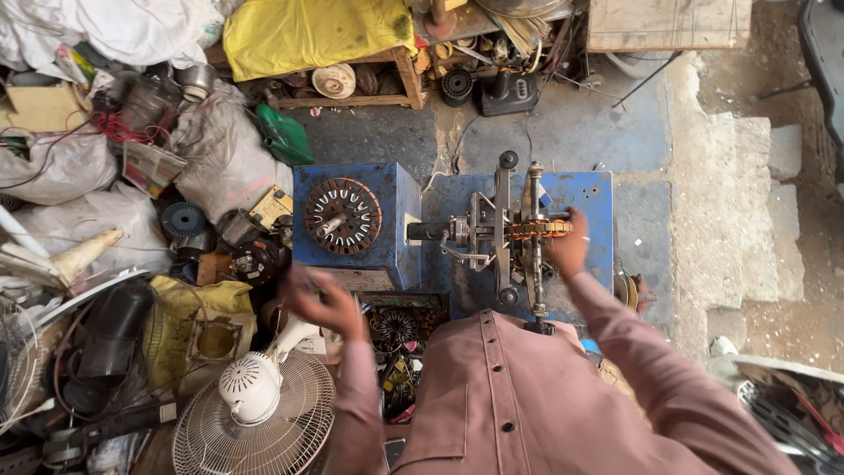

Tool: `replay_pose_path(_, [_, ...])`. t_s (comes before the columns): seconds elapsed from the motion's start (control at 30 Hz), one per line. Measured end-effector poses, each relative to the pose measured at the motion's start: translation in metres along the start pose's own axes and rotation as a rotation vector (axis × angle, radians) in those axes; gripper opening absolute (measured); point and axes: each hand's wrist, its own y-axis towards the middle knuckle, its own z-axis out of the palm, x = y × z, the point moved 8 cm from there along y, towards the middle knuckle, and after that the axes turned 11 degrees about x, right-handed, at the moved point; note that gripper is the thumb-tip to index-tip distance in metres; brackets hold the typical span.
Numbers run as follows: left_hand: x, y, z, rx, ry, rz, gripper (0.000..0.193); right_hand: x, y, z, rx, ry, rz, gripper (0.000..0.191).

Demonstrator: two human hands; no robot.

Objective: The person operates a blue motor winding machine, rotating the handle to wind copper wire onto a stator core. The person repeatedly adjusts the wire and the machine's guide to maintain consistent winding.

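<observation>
Right hand (567, 249) fingers grasping copper coil (538, 229) on winding rig (505, 230); left hand (321, 302) blurred, grip unclear; clutter crowds blue box (396, 220).

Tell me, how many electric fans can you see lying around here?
1: a white table fan with a wire grille lies on the floor at lower left, just below the person's left hand. The heaped clutter beside it may hide other fans or fan parts.
</observation>
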Motion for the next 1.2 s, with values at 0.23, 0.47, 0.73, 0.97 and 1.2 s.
replay_pose_path(0.23, [-0.237,-0.133,0.059,1.299,-0.673,0.560,0.034,0.016,-0.038,-0.008,0.084,-0.128,0.039,0.098])
replay_pose_path(0.47, [-0.257,-0.163,0.132,1.374,-0.222,0.455,0.071,0.115,-0.076,-0.056,-0.085,-0.368,-0.314,0.072])
replay_pose_path(0.73, [-0.234,-0.177,0.173,1.281,-0.263,0.416,0.040,0.071,-0.050,-0.060,0.178,0.321,-0.016,0.045])
replay_pose_path(0.97, [-0.271,-0.132,0.211,1.129,-0.377,0.567,0.015,0.063,-0.054,-0.060,0.231,0.458,-0.116,0.048])
replay_pose_path(1.2, [-0.307,-0.128,0.232,1.137,-0.133,0.720,0.024,0.099,-0.040,-0.066,0.288,0.046,-0.211,0.040])
